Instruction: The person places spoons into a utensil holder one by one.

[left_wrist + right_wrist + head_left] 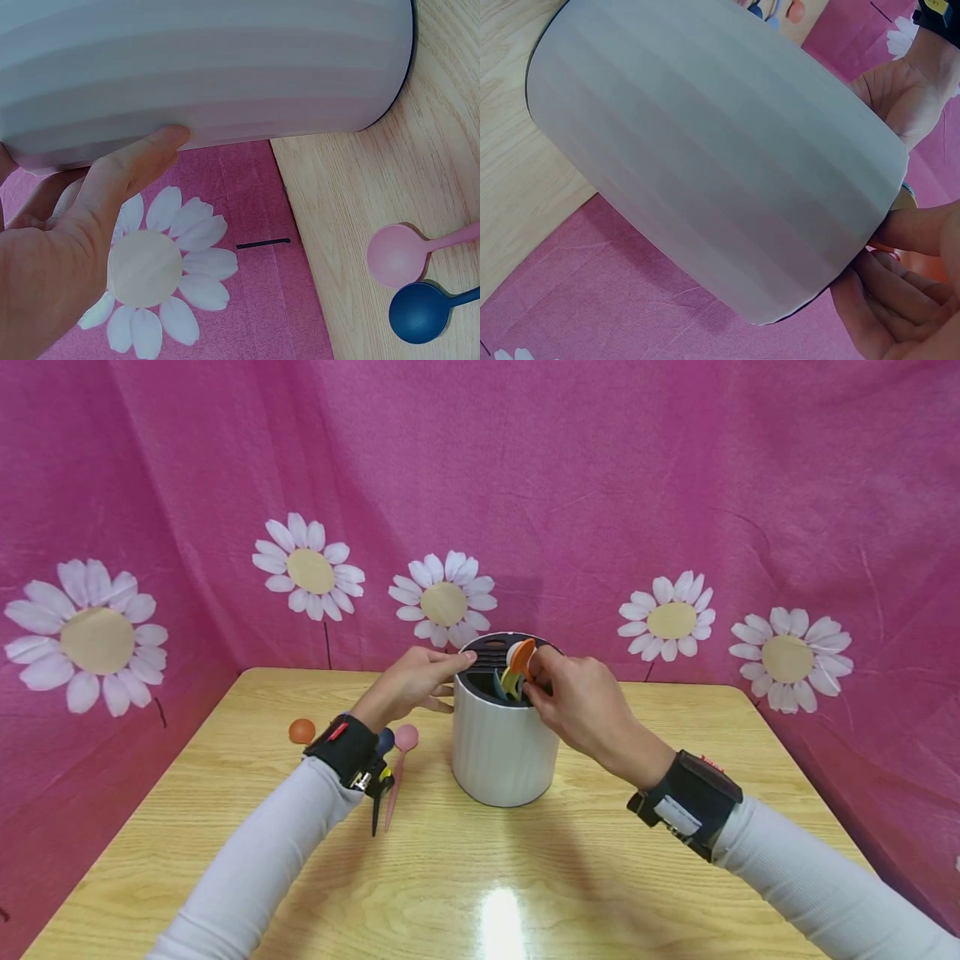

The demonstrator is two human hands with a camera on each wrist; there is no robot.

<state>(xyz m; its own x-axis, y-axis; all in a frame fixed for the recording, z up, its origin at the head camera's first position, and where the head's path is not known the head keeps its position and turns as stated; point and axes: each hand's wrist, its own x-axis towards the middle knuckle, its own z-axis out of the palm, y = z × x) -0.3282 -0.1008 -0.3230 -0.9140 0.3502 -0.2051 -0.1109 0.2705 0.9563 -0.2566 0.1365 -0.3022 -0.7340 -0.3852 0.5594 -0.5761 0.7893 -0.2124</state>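
A white ribbed utensil holder (504,752) with a dark slotted top (491,653) stands upright on the table. My left hand (416,681) steadies it from the left, thumb over the rim and fairly straight fingers (142,161) against the outer wall. Over the front right of its opening, my right hand (581,693) pinches an orange spoon (522,656); in the right wrist view, thumb and fingers sit right at the rim. Beside the orange one, a yellow utensil (510,682) and a teal one (498,683) poke up from the opening. Their lower parts are hidden inside.
Left of the holder lie a pink spoon (406,739) and a dark blue spoon (420,313), near the left wrist. Farther left is an orange round-headed utensil (302,731), partly behind the wrist. A pink curtain (525,485) with daisies rises behind the wooden table (420,893).
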